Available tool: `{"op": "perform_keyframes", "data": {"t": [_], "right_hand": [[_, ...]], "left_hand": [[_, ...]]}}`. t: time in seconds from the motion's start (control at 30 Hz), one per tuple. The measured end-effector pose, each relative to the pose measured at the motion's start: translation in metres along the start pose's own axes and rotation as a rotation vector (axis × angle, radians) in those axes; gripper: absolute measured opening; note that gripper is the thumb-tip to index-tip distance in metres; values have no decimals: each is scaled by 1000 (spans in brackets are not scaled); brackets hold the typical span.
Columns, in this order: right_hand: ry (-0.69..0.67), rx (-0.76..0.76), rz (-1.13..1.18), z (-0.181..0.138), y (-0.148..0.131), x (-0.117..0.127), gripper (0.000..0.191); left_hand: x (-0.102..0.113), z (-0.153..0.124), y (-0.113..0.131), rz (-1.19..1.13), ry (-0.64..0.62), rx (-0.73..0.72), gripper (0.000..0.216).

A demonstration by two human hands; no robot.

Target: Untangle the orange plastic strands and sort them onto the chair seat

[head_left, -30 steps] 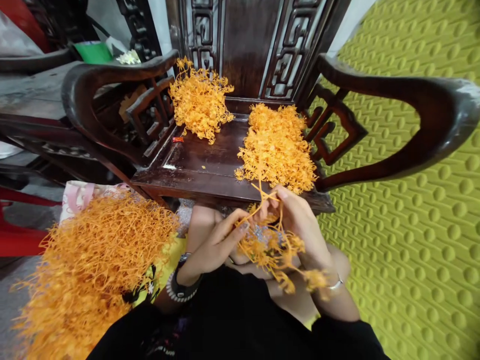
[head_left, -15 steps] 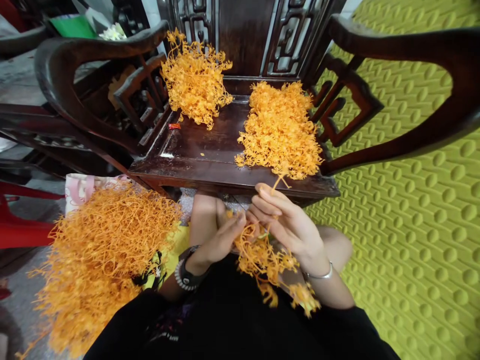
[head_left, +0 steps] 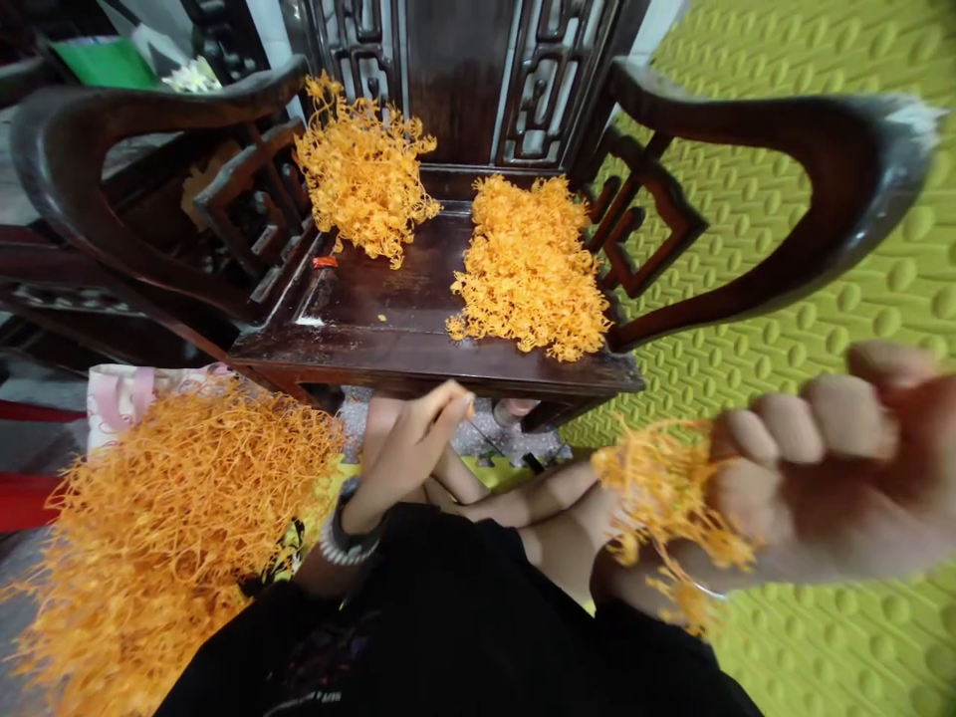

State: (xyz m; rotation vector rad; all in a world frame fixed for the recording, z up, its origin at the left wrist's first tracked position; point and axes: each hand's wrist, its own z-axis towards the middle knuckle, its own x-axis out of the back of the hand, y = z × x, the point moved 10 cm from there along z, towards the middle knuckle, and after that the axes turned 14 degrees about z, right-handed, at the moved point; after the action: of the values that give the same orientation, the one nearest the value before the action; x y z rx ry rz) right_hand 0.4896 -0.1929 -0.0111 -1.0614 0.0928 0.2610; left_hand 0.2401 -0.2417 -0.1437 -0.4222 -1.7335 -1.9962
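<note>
Your right hand point(head_left: 814, 468), blurred at 3 o'clock, is fisted around a tangled bunch of orange plastic sprigs point(head_left: 657, 488). Your left hand point(head_left: 403, 453), well apart from it near centre, has its fingertips pinched together. At 12 o'clock, two orange sprig heaps point(head_left: 527, 264) lie on the dark carved wooden chair point(head_left: 418, 339).

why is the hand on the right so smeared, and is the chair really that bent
Head view: the right hand is close to the lens and motion-blurred, as is the orange bundle it grips; the left hand and the pile on the chair seat are sharp. Head view: the chair arm bows from wide-angle distortion; light is soft and even.
</note>
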Motion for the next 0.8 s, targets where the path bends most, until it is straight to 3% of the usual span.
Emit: {"op": "perform_keyframes", "data": {"t": [0.1, 0.2, 0.3, 0.37, 0.43, 0.5, 0.57, 0.6, 0.67, 0.8], "right_hand": [[119, -111, 365, 1, 19, -17, 24], [79, -123, 302, 6, 25, -24, 21], [64, -110, 348, 11, 28, -15, 18], [74, -89, 407, 15, 31, -8, 15], [86, -54, 432, 18, 33, -4, 14], [80, -14, 450, 22, 34, -4, 14], [65, -15, 468, 23, 37, -7, 14], [60, -29, 475, 23, 39, -8, 14], [59, -52, 481, 20, 41, -9, 14], [110, -77, 448, 11, 33, -1, 17]], "left_hand": [[-8, 70, 21, 306, 94, -122, 20], [-27, 134, 24, 499, 139, -125, 25], [-32, 164, 30, 530, 231, -95, 37], [-34, 154, 50, 365, 263, -194, 42], [-47, 127, 73, 14, 147, -329, 36], [-74, 91, 91, -416, -134, -372, 40], [-103, 56, 103, -741, -425, -323, 49], [-113, 43, 106, -836, -512, -277, 57], [-121, 31, 104, -901, -552, -179, 62], [-113, 24, 91, -707, -556, -75, 36]]}}
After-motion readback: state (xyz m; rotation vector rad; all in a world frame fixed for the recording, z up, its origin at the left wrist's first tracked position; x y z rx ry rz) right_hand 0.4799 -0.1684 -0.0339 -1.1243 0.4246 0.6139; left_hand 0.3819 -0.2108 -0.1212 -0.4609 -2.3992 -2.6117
